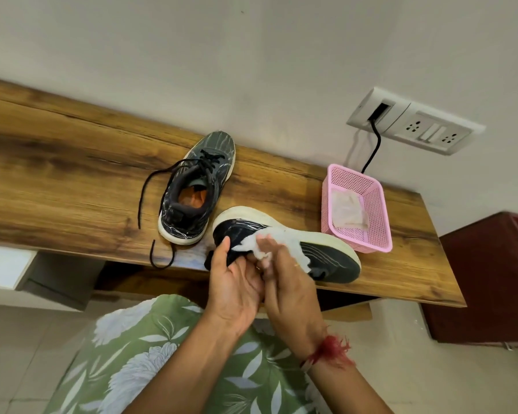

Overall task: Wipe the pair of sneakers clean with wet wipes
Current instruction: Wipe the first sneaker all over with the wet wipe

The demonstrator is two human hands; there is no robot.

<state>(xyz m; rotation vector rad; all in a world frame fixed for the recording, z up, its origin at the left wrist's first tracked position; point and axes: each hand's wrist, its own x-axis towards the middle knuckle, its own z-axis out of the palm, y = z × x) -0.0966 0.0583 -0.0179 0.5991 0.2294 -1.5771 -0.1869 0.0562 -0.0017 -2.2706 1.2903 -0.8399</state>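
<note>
Wiping one sneaker (332,258) seems the step in hand. It lies on its side at the worktop's (72,180) near edge. The left grip (234,282) clasps its heel and the right grip (287,282) bunches a wet wipe (281,237) against its upper. The next move likely calls for strokes toward the toe. The other sneaker (192,186) stands upright behind. A pink basket (383,222) at the right end holds crumpled wipes (349,210).

Bare wood spans the left half of the counter (57,162). Toward its right end an upright sneaker (196,189), a tipped sneaker (332,255) and a pink basket (380,222) leave only narrow gaps.
</note>
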